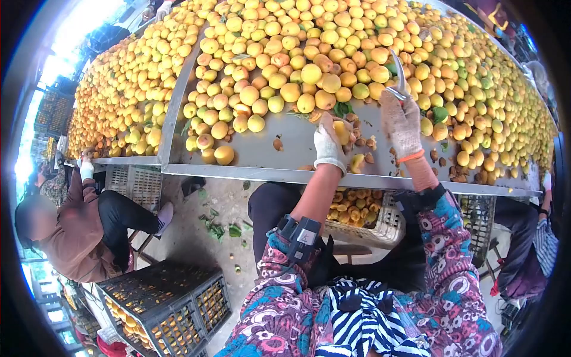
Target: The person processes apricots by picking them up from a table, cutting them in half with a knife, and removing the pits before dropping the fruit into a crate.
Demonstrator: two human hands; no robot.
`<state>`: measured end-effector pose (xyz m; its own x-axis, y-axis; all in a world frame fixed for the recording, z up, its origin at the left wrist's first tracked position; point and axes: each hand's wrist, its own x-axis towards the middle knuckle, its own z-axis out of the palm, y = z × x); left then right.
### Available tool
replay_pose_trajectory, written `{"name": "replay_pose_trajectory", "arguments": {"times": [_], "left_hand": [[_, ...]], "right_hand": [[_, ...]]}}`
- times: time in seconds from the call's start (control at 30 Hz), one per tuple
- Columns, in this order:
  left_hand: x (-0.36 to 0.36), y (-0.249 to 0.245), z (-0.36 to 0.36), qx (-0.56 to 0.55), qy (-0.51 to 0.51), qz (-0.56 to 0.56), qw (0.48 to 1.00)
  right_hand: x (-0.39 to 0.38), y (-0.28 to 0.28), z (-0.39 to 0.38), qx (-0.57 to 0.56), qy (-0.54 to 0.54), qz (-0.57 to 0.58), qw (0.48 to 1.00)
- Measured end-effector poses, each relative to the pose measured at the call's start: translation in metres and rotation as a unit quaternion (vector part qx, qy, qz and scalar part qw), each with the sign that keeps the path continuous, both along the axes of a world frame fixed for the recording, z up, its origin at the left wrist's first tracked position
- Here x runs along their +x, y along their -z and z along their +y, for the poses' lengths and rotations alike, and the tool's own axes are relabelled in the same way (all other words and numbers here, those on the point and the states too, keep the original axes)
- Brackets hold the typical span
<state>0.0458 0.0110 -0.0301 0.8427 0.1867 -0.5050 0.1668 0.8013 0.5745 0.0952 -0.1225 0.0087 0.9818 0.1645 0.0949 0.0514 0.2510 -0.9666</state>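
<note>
My left hand, in a white glove, is closed around a yellow apricot just above the metal table's near edge. My right hand, in a stained glove, grips a small knife with a curved blade that points up and away from me. The handle is hidden inside the fist. Blade and held apricot are apart. Brown pits and scraps lie on the metal between and around my hands. Beyond them spreads a deep heap of whole apricots.
A raised metal divider splits the table. Below its edge, a crate of apricot halves stands between my legs. Stacked dark crates stand at lower left. Seated co-workers are at left and right. Leaves litter the floor.
</note>
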Motion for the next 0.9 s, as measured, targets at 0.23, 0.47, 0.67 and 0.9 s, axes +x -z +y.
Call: {"name": "replay_pose_trajectory", "arguments": {"times": [0.23, 0.47, 0.67, 0.9], "left_hand": [[-0.005, -0.002, -0.008, 0.066, -0.028, -0.189, 0.979], [-0.070, -0.022, -0.035, 0.286, 0.212, -0.329, 0.874], [-0.060, -0.017, -0.038, 0.588, 0.112, -0.319, 0.735], [0.037, -0.004, 0.051, 0.819, 0.051, 0.019, 0.572]], "right_hand": [[-0.026, -0.015, -0.063, -0.074, 0.052, 0.129, 0.987], [-0.053, 0.015, -0.114, -0.025, 0.116, 0.219, 0.969], [-0.057, 0.015, -0.111, -0.032, 0.119, 0.198, 0.972], [-0.056, 0.014, -0.117, 0.009, 0.090, 0.210, 0.973]]}}
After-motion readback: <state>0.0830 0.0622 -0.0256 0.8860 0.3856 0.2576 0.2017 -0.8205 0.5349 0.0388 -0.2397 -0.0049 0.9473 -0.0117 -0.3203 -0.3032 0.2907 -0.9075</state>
